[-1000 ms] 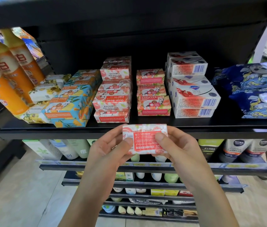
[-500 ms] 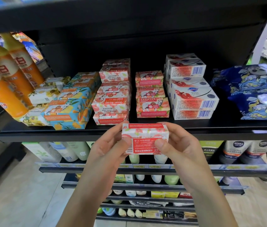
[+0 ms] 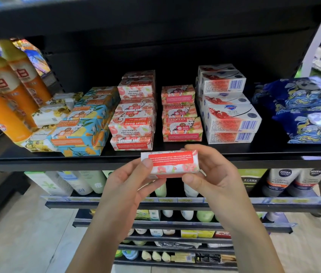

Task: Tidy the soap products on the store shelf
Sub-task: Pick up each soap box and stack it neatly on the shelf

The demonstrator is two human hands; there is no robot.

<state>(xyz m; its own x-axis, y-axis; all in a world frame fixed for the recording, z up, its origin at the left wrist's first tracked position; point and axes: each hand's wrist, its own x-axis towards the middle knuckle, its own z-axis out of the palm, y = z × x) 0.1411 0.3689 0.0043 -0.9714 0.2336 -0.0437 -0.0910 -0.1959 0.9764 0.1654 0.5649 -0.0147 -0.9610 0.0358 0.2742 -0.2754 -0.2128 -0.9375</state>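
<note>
Head view: we hold one pomegranate goat soap bar (image 3: 169, 164) just in front of the black shelf (image 3: 57, 161) edge, below the pomegranate soap stack (image 3: 134, 113). Left hand (image 3: 125, 186) pinches its left end w/ thumb & fingers; right hand (image 3: 213, 178) curls round the right end. On shelf L to R: mango goat soap (image 3: 82, 123), rose goat soap (image 3: 180, 113), Safeguard boxes (image 3: 228, 109).
</note>
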